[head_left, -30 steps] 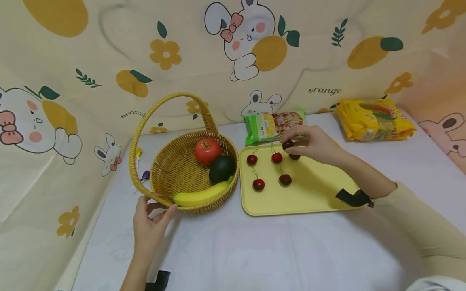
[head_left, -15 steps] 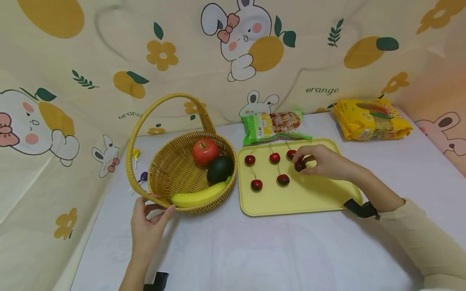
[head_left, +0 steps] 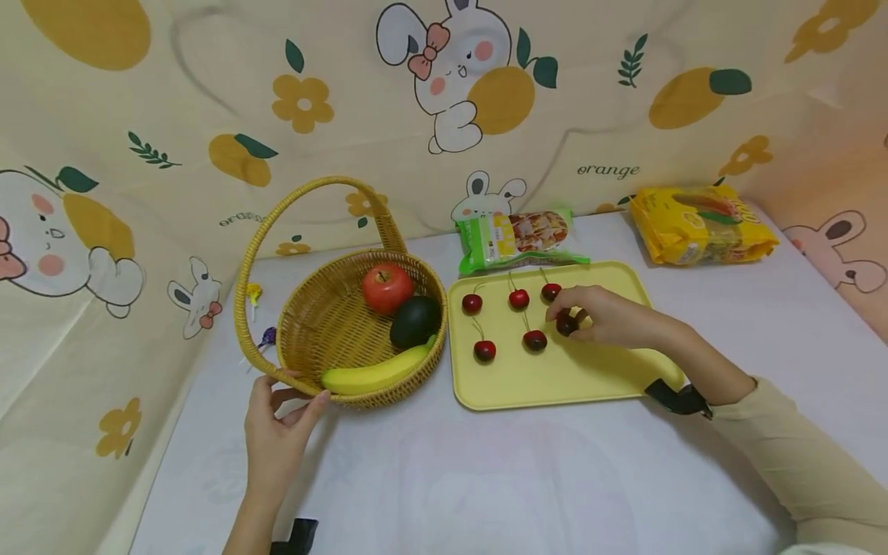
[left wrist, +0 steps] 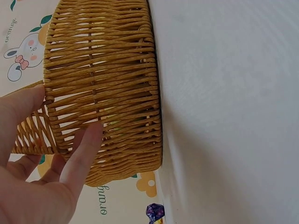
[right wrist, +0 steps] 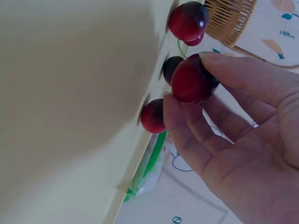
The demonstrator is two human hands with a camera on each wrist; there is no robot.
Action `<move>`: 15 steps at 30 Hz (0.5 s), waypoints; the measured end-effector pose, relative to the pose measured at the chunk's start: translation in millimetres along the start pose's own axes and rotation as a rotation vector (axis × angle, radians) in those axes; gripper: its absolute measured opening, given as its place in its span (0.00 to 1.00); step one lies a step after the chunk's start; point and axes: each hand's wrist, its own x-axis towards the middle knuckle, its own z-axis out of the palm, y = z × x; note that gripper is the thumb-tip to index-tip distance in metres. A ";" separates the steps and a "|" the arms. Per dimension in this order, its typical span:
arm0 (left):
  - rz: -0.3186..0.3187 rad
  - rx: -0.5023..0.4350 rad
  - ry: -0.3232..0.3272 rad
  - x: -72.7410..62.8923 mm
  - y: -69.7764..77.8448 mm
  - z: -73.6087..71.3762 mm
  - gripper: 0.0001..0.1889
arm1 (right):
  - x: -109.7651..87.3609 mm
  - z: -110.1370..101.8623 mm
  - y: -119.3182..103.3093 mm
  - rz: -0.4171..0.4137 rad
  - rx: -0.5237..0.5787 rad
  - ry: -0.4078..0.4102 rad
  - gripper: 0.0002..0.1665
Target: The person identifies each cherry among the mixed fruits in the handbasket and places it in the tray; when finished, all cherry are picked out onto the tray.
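Observation:
In the head view my left hand (head_left: 277, 432) grips the woven basket (head_left: 294, 327) at the near-left rim, by the foot of its handle. An apple (head_left: 388, 289), a dark green avocado-like fruit (head_left: 415, 322) and a banana (head_left: 378, 374) lie inside. Over the yellow tray (head_left: 527, 389), my right hand (head_left: 610, 317) pinches a dark red cherry (right wrist: 194, 79) between thumb and fingers. Several other cherries (head_left: 535, 341) sit on the tray in two rows, stems up. Whether the pinched cherry touches the tray I cannot tell.
Behind the tray lies a green-and-white food packet (head_left: 516, 240); a yellow packet (head_left: 702, 225) stands at the back right. Two lollipops, one yellow (head_left: 253, 293) and one purple (head_left: 267, 338), lie left of the basket. A printed cloth (head_left: 388, 154) hangs behind.
My right hand has brought the cherry from the tray's back row nearer to me, then slightly left beside the front row. The left hand stays on the basket.

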 end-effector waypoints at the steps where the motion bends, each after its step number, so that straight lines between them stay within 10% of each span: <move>1: 0.000 -0.003 0.000 0.0 0.5 -0.2 0.25 | 0.6 0.6 0.0 -0.005 -0.003 0.000 0.22; 15: 0.014 0.006 -0.006 -0.5 0.3 -0.9 0.26 | 3.5 9.6 8.6 -0.001 -0.019 -0.022 0.27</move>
